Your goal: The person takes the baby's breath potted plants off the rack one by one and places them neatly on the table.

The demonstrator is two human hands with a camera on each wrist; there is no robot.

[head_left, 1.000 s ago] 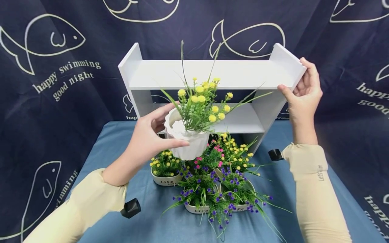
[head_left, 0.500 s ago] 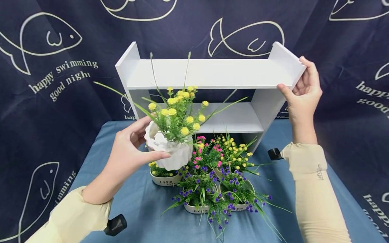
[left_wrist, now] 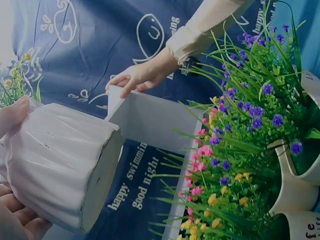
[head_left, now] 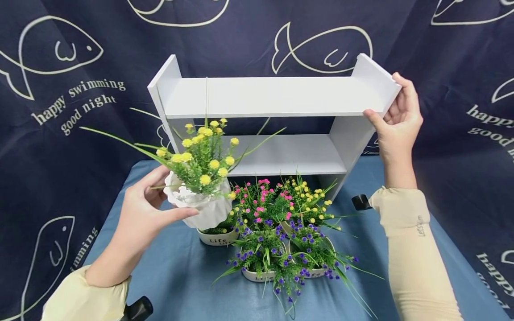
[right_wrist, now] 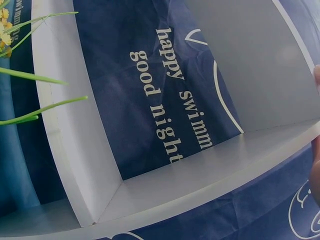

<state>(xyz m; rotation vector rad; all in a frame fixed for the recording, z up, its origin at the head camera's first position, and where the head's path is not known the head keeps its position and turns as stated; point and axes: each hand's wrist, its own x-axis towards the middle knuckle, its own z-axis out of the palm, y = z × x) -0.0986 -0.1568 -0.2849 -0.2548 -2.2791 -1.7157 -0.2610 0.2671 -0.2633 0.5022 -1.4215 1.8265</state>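
Note:
My left hand point(head_left: 138, 218) grips a white fluted flower pot point(head_left: 210, 211) by its side, thumb in front and fingers behind. Yellow artificial flowers point(head_left: 205, 160) with long green blades rise from the pot. In the left wrist view the flower pot point(left_wrist: 60, 165) is tilted, showing its flat base. It is held up in front of the left part of a white two-tier shelf point(head_left: 265, 96). At the shelf's upper right corner, my right hand point(head_left: 399, 118) grips the side panel, thumb at the front edge. Only a bit of the right hand point(right_wrist: 316, 170) shows in the right wrist view.
Several oval "Life" planters stand before the shelf on the blue cloth point(head_left: 180, 285): purple flowers point(head_left: 265, 252) in front, pink flowers point(head_left: 263, 196) and yellow flowers point(head_left: 307, 198) behind. One planter point(head_left: 217, 238) is partly hidden below the held pot. A dark fish-print curtain point(head_left: 241, 40) hangs behind.
My left hand has carried the white pot left and slightly down, away from the middle of the shelf. The right hand keeps its grip on the shelf's side panel.

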